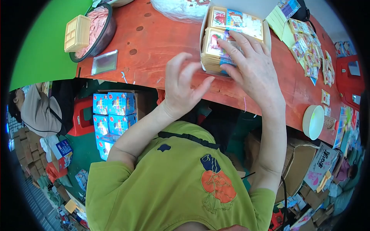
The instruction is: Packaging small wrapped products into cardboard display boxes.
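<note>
My right hand (pixel 250 65) lies flat, fingers spread, on a stack of small picture cards (pixel 214 50) standing in a white cardboard box (pixel 238 7) at the near edge of the red table (pixel 162 38). A second stack of cards (pixel 236 21) fills the box behind it. My left hand (pixel 184 86) hovers open just left of the box, fingers curled and apart, holding nothing.
A dark bowl of pink pieces (pixel 96 27) with a cream plastic tray (pixel 77 34) sits at the far left, a small mirror-like plate (pixel 104 61) beside it. Loose cards (pixel 310 50) spread to the right, near a white bowl (pixel 313 121). Blue cartons (pixel 115 113) stand under the table; a person (pixel 36 109) sits to the left.
</note>
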{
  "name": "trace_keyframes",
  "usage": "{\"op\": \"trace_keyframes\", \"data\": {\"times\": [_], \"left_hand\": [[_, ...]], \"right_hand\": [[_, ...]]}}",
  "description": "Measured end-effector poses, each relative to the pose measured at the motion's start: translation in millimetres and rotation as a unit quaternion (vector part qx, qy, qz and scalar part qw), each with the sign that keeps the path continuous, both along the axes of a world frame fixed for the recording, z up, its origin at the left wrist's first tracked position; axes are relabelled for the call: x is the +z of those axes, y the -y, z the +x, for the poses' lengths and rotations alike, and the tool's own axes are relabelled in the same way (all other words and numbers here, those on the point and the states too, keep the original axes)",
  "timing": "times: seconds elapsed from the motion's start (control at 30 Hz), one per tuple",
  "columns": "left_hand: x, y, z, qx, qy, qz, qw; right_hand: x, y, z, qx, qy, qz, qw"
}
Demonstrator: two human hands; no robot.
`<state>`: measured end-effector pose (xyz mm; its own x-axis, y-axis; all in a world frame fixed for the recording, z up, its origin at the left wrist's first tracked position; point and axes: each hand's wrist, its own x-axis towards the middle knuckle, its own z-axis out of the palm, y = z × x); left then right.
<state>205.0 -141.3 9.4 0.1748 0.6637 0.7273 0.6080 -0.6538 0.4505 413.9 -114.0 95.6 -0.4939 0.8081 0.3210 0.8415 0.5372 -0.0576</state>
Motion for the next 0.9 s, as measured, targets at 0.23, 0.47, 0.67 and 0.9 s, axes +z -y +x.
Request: {"op": "trace_keyframes", "data": {"times": [0.23,0.47,0.67,0.9], "left_hand": [[-15,-18,7,-0.048,0.122,-0.182,0.974],[0,-26,1,-0.097,0.083,-0.090,0.988],[7,-26,1,-0.067,0.080,-0.077,0.992],[18,-12,8,-0.057,0.079,-0.086,0.992]], "right_hand": [[-17,10,-24,-0.049,0.062,0.020,0.997],[-31,18,-41,-0.099,0.012,0.016,0.995],[-6,20,-40,-0.096,-0.114,-0.007,0.989],[-4,-35,-52,-0.233,-0.108,0.085,0.963]]}}
